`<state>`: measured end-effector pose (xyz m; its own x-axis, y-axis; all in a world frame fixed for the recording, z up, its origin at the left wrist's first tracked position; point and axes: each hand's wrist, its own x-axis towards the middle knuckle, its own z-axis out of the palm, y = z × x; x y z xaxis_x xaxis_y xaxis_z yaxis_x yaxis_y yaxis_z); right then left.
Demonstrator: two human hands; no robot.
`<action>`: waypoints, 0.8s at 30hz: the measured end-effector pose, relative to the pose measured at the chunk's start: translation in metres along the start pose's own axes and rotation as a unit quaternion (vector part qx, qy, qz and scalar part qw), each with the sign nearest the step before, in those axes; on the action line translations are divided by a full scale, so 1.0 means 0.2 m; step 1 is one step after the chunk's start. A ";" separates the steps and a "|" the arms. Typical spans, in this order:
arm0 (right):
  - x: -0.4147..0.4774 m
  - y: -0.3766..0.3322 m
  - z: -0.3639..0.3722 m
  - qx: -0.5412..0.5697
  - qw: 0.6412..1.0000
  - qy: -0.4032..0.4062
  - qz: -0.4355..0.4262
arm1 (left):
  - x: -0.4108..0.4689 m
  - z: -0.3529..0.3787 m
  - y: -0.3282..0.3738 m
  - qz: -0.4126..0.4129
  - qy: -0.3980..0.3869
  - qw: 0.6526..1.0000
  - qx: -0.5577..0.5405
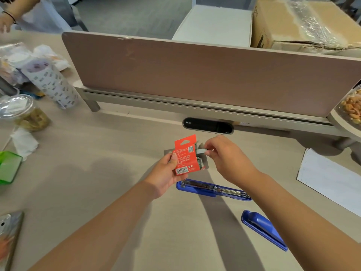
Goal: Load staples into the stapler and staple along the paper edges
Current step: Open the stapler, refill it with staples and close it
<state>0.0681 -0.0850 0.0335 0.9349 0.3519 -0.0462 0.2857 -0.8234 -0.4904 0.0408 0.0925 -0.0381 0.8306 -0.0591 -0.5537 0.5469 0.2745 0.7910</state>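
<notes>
My left hand [166, 173] holds a red staple pack [185, 155] upright above the desk, its printed back facing me. My right hand [224, 155] pinches a grey strip of staples [201, 151] at the pack's right side, where more grey staples show through the clear blister. Below the hands lies the blue stapler, swung open: its base with the metal staple channel [214, 189] is just under my left hand, and its blue top part [263, 229] rests further right and nearer to me. White paper [328, 177] lies at the desk's right edge.
A brown divider panel [195, 75] crosses the back of the desk, with a black cable slot [208, 125] under it. Cups, a paper roll and tissue crowd the left side; a green box [8, 166] and a phone [7, 231] lie near the left edge. Another person's arm shows top left.
</notes>
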 end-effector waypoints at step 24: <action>0.02 0.05 0.10 0.109 0.992 0.039 0.051 | 0.06 0.02 0.00 -0.028 -0.026 0.999 0.017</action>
<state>0.0703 -0.0836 0.0101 0.9724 0.2294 -0.0424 0.1441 -0.7337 -0.6640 0.0513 0.0883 -0.0451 0.8022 -0.1229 -0.5843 0.5955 0.2366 0.7678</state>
